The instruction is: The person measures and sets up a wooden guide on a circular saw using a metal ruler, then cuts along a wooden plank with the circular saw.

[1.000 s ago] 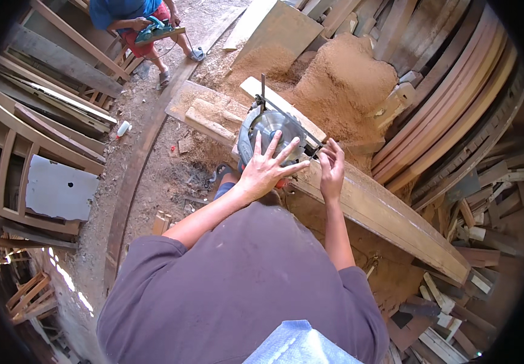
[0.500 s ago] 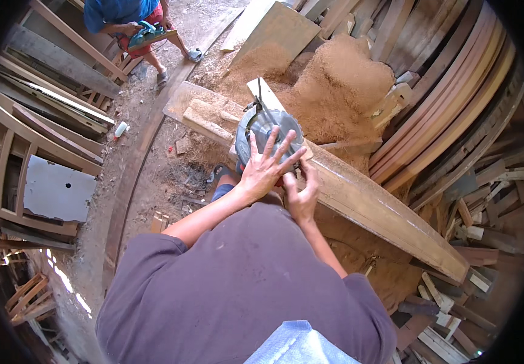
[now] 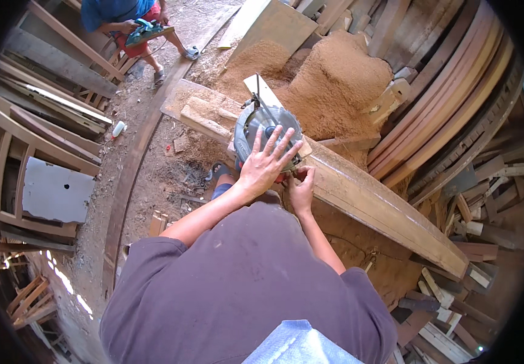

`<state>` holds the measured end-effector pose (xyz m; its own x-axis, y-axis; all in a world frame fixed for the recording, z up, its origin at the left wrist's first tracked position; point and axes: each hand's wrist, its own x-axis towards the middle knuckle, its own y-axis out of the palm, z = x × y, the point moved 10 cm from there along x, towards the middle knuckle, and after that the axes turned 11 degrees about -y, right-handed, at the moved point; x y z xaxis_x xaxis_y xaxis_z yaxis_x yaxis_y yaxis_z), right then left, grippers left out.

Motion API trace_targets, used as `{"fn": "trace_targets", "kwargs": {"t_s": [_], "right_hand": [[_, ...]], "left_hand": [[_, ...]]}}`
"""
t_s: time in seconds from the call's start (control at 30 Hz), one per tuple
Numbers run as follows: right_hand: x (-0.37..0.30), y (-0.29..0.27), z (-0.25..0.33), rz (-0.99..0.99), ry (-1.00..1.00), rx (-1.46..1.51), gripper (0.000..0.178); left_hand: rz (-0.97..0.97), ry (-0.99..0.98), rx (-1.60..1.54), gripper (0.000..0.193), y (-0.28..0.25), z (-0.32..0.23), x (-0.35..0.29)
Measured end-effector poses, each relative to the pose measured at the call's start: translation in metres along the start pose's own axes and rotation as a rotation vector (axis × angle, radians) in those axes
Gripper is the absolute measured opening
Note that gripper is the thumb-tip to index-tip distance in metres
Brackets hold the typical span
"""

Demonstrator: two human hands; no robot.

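A circular saw (image 3: pixel 281 121) with a round grey guard and a bare blade lies in front of me on a wooden work surface. Across the guard and blade rests my left hand (image 3: pixel 263 162), fingers spread and flat. My right hand (image 3: pixel 301 191) is at the saw's near right side, its fingers curled together on a small dark part there. Something red on the saw shows between the two hands. Under the saw's far end, a pale board (image 3: pixel 262 91) sticks out.
A long plank (image 3: pixel 383 212) runs to the lower right. Behind the saw rises a sawdust heap (image 3: pixel 340 85). Curved timbers (image 3: pixel 450 97) stand at the right, offcuts (image 3: pixel 456 309) below them. Wooden frames (image 3: pixel 16 164) line the left. Another person (image 3: pixel 125 21) holds a teal power tool.
My right hand has drawn slightly down and left, its fingers curling in closer at the saw's edge. The left hand stays spread on the saw.
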<state>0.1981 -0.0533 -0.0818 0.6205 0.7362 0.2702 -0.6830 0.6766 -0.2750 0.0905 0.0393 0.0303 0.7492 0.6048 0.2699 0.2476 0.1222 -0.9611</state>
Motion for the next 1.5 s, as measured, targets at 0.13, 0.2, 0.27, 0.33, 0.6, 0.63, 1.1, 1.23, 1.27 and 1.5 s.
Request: {"fn": "trace_targets", "kwargs": {"t_s": [0.13,0.2,0.27,0.33,0.6,0.63,1.1,1.23,1.27,1.5], "right_hand": [[0.019,-0.012,0.006,0.13,-0.144,-0.489,0.039],[0.027,-0.015,0.001,0.14,-0.383,-0.582,0.038],[0.035,-0.01,-0.001,0.151,-0.441,-0.587,0.036],[0.041,-0.014,0.004,0.074,-0.546,-0.589,0.033],[0.143,-0.051,-0.03,0.195,-0.095,-0.665,0.04],[0.136,-0.052,-0.034,0.289,-0.057,-0.653,0.039],[-0.032,0.027,-0.007,0.4,0.819,1.161,0.014],[-0.033,0.028,0.008,0.298,0.908,1.365,0.021],[-0.033,0.028,0.003,0.262,0.93,1.384,0.026],[-0.004,0.009,-0.01,0.34,0.43,0.667,0.015]], "left_hand": [[0.018,0.044,-0.088,0.085,-0.003,-0.006,-0.003],[-0.056,0.092,0.023,0.076,-0.006,-0.014,-0.003],[-0.04,0.088,-0.005,0.074,-0.004,-0.013,-0.004],[-0.017,0.084,-0.044,0.074,-0.004,-0.015,-0.002],[0.077,0.09,-0.06,0.073,-0.001,-0.003,0.001],[0.071,0.097,-0.042,0.073,0.003,0.0,0.003],[0.094,0.085,-0.014,0.068,0.011,-0.013,0.004],[0.116,0.073,-0.015,0.067,0.013,-0.012,0.006],[0.116,0.072,-0.016,0.067,0.013,-0.011,0.007],[0.127,0.068,-0.034,0.073,0.014,-0.01,0.004]]}}
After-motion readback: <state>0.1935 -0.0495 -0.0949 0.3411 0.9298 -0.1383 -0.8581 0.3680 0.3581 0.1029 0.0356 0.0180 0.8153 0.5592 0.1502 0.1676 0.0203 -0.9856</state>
